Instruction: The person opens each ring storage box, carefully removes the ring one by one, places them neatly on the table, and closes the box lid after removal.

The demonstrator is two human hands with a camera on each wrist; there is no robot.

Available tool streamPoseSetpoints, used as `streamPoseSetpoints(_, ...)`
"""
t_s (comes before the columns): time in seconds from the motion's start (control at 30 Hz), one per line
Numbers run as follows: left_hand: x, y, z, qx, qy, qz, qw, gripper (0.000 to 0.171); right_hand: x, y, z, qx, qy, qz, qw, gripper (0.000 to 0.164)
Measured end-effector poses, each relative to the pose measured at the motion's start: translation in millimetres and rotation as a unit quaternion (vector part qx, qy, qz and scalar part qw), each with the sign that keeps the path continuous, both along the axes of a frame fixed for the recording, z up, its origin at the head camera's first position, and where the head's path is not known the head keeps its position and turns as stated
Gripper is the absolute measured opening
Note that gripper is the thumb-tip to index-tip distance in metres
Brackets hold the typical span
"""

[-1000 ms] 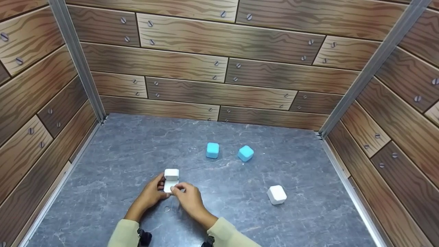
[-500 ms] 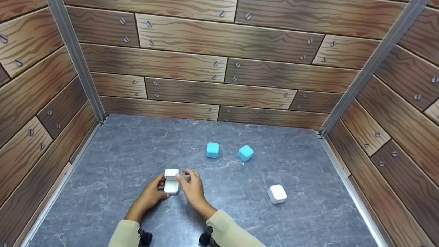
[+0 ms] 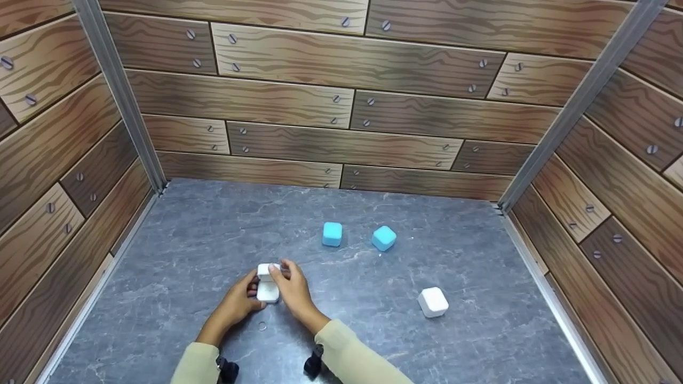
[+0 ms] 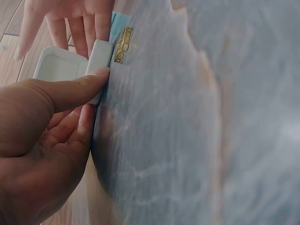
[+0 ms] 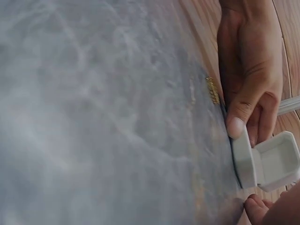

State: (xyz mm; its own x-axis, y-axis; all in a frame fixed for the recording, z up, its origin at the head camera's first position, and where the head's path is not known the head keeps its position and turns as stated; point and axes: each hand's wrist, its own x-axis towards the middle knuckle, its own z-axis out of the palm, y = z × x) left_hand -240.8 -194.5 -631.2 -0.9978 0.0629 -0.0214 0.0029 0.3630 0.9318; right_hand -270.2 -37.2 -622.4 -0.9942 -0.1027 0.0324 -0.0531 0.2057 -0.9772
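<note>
A white ring box (image 3: 268,292) stands on the grey tabletop with its lid (image 4: 60,63) raised. My left hand (image 3: 237,304) grips its base from the left; the thumb presses the front side in the left wrist view. On the right side of the box is my right hand (image 3: 294,290), its thumb overlapping the raised lid in the head view. The left wrist view shows the right fingers fairly straight beside the box. A gold-coloured patterned ring (image 4: 123,44) lies on the tabletop in front of the box, between the two wrists.
Two turquoise rounded boxes, a left one (image 3: 332,234) and a right one (image 3: 384,238), sit farther back. A white rounded box (image 3: 433,302) is to the right. Wood-patterned walls (image 3: 341,101) with metal corner posts enclose the grey tabletop (image 3: 213,224).
My right hand has moved from the front of the box base up along its right side to the lid. The left hand keeps its hold; the ring and other boxes stay put.
</note>
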Motion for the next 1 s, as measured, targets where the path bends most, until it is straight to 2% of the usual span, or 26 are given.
streamPoseSetpoints(0.33,-0.6,0.2,-1.2,-0.002,0.010,0.005,0.9999,0.090,-1.2,-3.6,-3.7,0.001,0.017,-0.007,1.000,0.054)
streamPoseSetpoints(0.6,-0.7,0.9,-2.8,-0.008,0.016,0.011,0.9998,0.089,-2.9,-5.8,-7.5,-0.002,0.028,-0.008,1.000,0.039)
streamPoseSetpoints(1.0,-0.6,2.3,0.1,-0.010,0.005,0.009,0.9999,0.091,-1.8,-3.9,-10.2,-0.032,0.028,0.013,0.999,0.034)
